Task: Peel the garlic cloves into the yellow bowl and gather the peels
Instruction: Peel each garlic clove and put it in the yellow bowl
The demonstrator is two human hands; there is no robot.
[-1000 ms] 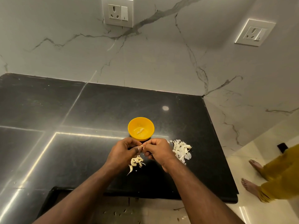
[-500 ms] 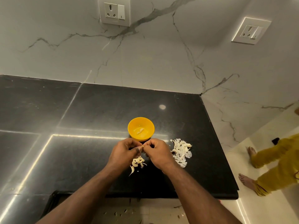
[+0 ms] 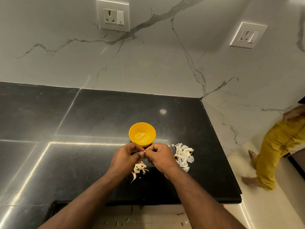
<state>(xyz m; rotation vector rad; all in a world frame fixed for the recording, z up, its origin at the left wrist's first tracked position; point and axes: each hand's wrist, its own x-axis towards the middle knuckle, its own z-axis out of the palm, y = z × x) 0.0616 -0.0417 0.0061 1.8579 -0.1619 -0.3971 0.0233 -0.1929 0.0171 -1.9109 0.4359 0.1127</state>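
Observation:
A small yellow bowl (image 3: 149, 129) stands on the black counter (image 3: 99, 116) with peeled garlic cloves (image 3: 141, 136) in its bottom. Just in front of it my left hand (image 3: 126, 158) and my right hand (image 3: 160, 157) meet fingertip to fingertip and pinch one garlic clove (image 3: 144, 151) between them; only its pale tip shows. Under my hands lies a small cluster of garlic pieces (image 3: 139, 168). A pile of white peels (image 3: 183, 155) sits on the counter to the right of my right hand.
The counter ends at a marble wall behind and at an edge on the right (image 3: 231, 171). A person in yellow clothes (image 3: 280, 146) stands barefoot on the floor to the right. Peel scraps (image 3: 122, 221) lie on the floor below the counter's front edge.
My hands keep working the same clove in the same spot in front of the bowl. The person in yellow has stepped farther back along the floor on the right.

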